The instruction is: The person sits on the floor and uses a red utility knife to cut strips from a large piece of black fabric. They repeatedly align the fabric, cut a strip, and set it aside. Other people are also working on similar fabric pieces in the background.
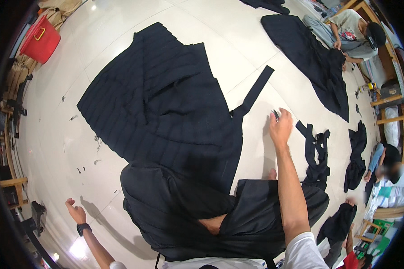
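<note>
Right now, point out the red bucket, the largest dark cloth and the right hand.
Red bucket [45, 46], head view: on its outer wall.
Largest dark cloth [168, 123], head view: on its broad middle.
Right hand [281, 128], head view: on its back.

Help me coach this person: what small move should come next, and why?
Perhaps rest the left hand on the pleated cloth to steady it: that hand looks empty and is apart from it, while the right hand holds a dark tool near its protruding strip.
</note>
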`<state>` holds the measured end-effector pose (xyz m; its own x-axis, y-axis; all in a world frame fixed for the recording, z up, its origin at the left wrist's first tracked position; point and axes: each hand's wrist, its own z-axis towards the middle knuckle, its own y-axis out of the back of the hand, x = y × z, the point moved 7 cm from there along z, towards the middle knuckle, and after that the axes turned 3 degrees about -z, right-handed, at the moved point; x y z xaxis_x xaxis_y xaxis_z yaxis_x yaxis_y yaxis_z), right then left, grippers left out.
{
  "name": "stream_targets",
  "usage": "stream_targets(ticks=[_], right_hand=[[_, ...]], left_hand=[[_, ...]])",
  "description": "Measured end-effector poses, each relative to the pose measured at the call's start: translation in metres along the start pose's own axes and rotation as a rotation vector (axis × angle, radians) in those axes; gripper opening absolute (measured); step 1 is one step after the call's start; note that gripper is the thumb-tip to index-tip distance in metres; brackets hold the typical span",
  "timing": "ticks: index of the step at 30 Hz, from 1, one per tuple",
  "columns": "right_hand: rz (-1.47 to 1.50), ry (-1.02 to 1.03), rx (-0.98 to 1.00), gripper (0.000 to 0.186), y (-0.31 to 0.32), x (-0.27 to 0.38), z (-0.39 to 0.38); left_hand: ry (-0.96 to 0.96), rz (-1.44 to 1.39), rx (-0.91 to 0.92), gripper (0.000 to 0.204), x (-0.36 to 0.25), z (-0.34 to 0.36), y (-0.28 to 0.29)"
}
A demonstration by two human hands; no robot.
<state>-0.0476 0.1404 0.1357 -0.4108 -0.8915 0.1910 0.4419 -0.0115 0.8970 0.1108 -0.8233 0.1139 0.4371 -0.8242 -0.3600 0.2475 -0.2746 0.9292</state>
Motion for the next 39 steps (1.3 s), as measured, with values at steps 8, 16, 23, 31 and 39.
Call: stream_targets(ticks=[8, 16, 23, 31, 39], right_hand=[[0.215, -0.105, 0.357, 0.051, -0.059, 0.067, 0.009], [0.311, 0.141, -0.068, 0.027, -0.025, 0.089, 0.026], [0.731, 0.107, 0.433, 0.009, -0.039, 0.099, -0.026], [0.572, 0.245, 0.547, 0.017, -0.042, 0.107, -0.019], [0.345, 0.513, 0.607, 0.009, -0.042, 0.132, -0.017]], left_hand=[[-0.432, -0.706, 0.223, 0.038, -0.412, 0.016, -0.073], [-1.124, -0.539, 0.65, 0.048, -0.713, -0.147, -0.222], [-1.248, -0.168, 0.55, 0.075, -0.686, -0.167, -0.289], [-1.168, -0.095, 0.518, 0.088, -0.68, -0.153, -0.288], [-1.147, -0.048, 0.53, 0.092, -0.681, -0.155, -0.291]])
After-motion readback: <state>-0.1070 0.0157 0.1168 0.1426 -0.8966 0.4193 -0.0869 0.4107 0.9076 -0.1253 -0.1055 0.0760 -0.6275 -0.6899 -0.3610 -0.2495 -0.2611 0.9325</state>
